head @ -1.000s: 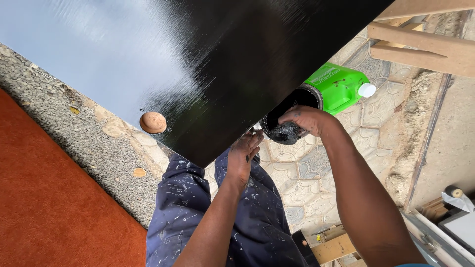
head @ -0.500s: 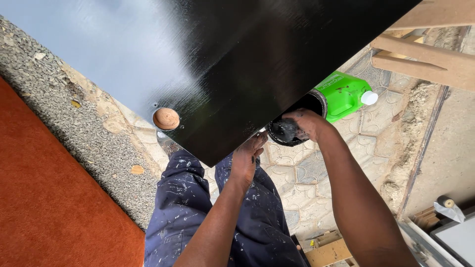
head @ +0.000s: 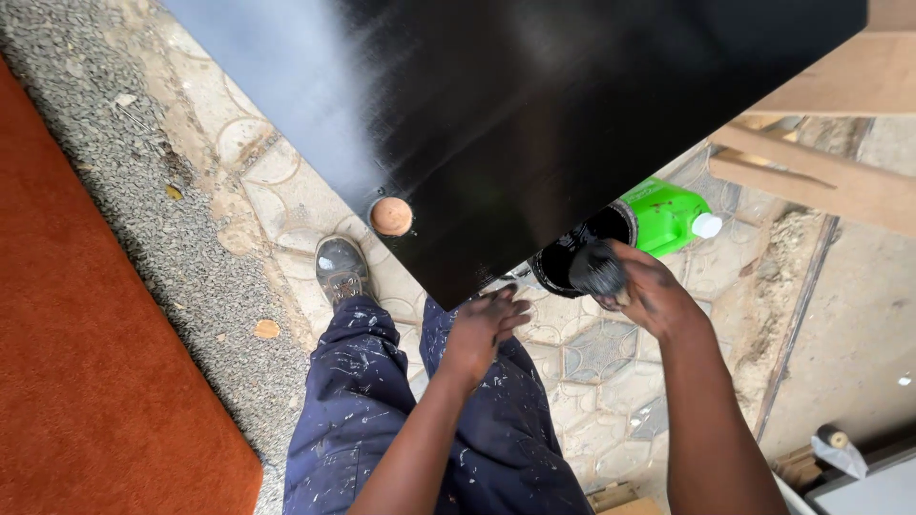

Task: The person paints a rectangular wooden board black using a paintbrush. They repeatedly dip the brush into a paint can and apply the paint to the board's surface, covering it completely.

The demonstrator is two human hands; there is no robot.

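Head view is looking down on a glossy black board (head: 572, 124) filling the upper middle, its wet-looking face reflecting pale sky at the left. Right hand (head: 649, 291) is closing around a dark, paint-soaked pad (head: 598, 269), holding it just at the mouth of a black can (head: 572, 253) that is sitting partly under the board's lower edge. Left hand (head: 482, 329) is hanging loosely open, paint-smeared fingers spread, just below the board's corner and touching nothing clearly. A green jug (head: 668, 215) with a white cap is lying beside the can. A round wooden knob (head: 391, 216) is showing at the board's edge. Paint-flecked blue trousers (head: 363, 401) and a grey shoe (head: 341, 267) are standing on patterned paving (head: 601, 381), with an orange mat (head: 86, 334) lying at the left.
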